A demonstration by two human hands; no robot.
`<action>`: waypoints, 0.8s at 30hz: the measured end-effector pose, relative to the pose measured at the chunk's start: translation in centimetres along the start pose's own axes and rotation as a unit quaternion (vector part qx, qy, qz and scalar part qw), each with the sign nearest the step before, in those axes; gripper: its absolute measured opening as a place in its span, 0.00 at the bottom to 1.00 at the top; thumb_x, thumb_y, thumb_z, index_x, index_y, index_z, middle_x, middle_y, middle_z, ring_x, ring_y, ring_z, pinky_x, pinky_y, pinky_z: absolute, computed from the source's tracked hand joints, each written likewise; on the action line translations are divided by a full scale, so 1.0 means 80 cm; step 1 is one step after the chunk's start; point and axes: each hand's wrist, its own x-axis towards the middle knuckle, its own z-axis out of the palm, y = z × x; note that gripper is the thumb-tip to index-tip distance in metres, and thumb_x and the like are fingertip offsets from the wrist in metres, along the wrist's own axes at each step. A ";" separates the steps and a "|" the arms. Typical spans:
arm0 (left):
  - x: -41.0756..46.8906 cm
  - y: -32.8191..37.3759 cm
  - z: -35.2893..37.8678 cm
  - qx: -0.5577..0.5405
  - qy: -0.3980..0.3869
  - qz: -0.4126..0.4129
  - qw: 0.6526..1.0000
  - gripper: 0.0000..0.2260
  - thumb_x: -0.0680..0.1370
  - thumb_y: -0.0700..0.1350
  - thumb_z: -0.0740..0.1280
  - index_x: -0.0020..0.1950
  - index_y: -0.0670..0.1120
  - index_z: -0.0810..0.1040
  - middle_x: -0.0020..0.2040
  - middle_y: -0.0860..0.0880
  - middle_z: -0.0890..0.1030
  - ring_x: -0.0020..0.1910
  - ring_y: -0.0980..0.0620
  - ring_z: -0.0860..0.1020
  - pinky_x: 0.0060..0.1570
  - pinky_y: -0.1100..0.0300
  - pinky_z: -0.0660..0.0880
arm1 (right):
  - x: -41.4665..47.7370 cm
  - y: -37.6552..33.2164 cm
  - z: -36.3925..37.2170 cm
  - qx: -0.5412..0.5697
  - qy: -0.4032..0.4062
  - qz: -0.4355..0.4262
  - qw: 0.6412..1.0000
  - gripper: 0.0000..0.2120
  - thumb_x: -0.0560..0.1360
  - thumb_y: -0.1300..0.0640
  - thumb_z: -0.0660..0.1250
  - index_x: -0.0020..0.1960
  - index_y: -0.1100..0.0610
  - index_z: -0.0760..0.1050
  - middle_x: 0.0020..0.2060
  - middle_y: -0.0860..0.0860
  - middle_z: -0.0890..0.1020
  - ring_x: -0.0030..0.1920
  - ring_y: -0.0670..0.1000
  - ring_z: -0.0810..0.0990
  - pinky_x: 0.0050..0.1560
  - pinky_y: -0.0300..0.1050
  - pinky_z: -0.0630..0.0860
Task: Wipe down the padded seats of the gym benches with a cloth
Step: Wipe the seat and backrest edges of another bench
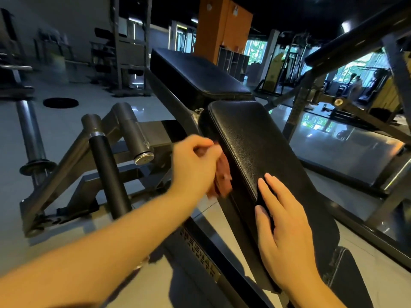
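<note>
From the head camera, the left hand (195, 165), somewhat blurred, has its fingers curled round a bunched reddish-brown cloth (223, 177) and holds it against the left side edge of the black padded seat (255, 147). The right hand (282, 218) lies flat on the near left part of that seat, fingers straight and close together, holding nothing. Just beyond the seat, a second black back pad (195, 72) tilts up and away. To the left stands the grey steel frame (73, 156) with its pegs. A dark weight plate (60, 102) lies on the pale floor (66, 134), and an orange pillar (222, 27) rises behind.
</note>
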 end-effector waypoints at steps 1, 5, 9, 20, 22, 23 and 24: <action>0.028 0.008 -0.005 -0.016 0.024 -0.012 1.000 0.03 0.77 0.41 0.73 0.48 0.49 0.83 0.44 0.52 0.82 0.44 0.62 0.80 0.46 0.68 0.76 | 0.001 0.000 0.000 0.001 0.001 0.000 1.000 0.24 0.81 0.50 0.58 0.77 0.50 0.67 0.77 0.42 0.66 0.77 0.42 0.61 0.71 0.38 0.55; 0.044 0.015 -0.004 -0.032 0.077 -0.020 0.996 0.02 0.78 0.42 0.72 0.48 0.49 0.83 0.43 0.53 0.82 0.42 0.61 0.81 0.41 0.66 0.76 | -0.001 0.001 0.002 0.000 -0.005 0.006 1.000 0.25 0.81 0.51 0.59 0.77 0.49 0.66 0.77 0.42 0.66 0.77 0.43 0.61 0.71 0.38 0.55; -0.061 -0.006 0.006 0.003 -0.055 -0.024 0.998 0.04 0.76 0.40 0.74 0.45 0.49 0.83 0.39 0.53 0.83 0.40 0.62 0.82 0.42 0.70 0.74 | 0.001 0.001 0.004 -0.002 0.002 0.005 1.000 0.25 0.81 0.48 0.56 0.77 0.47 0.65 0.77 0.41 0.65 0.77 0.43 0.61 0.72 0.44 0.58; 0.023 0.018 0.000 -0.073 0.067 -0.017 0.995 0.03 0.78 0.42 0.73 0.49 0.49 0.82 0.43 0.54 0.81 0.41 0.65 0.80 0.40 0.71 0.75 | 0.000 -0.002 0.004 0.010 0.006 0.007 1.000 0.24 0.80 0.52 0.60 0.77 0.49 0.67 0.75 0.41 0.66 0.76 0.42 0.61 0.71 0.44 0.59; -0.034 0.002 0.007 -0.061 0.001 -0.028 0.998 0.04 0.77 0.39 0.73 0.47 0.48 0.83 0.40 0.53 0.82 0.40 0.65 0.80 0.41 0.73 0.74 | 0.001 -0.003 0.005 0.004 0.005 0.006 1.000 0.24 0.80 0.52 0.61 0.76 0.50 0.68 0.76 0.43 0.67 0.77 0.44 0.62 0.72 0.45 0.60; -0.056 -0.005 0.008 -0.045 -0.035 -0.034 0.998 0.05 0.76 0.39 0.74 0.46 0.49 0.83 0.40 0.53 0.83 0.41 0.63 0.81 0.42 0.73 0.74 | 0.000 -0.002 0.004 0.003 0.003 0.009 1.000 0.25 0.80 0.52 0.61 0.77 0.50 0.68 0.76 0.44 0.67 0.77 0.45 0.63 0.72 0.46 0.60; -0.066 -0.007 0.007 -0.032 -0.056 -0.035 0.997 0.05 0.76 0.39 0.74 0.45 0.49 0.83 0.40 0.54 0.83 0.41 0.62 0.81 0.42 0.72 0.74 | -0.001 -0.002 0.003 0.005 0.001 0.013 1.000 0.25 0.80 0.52 0.60 0.77 0.50 0.68 0.76 0.44 0.67 0.77 0.45 0.62 0.73 0.46 0.60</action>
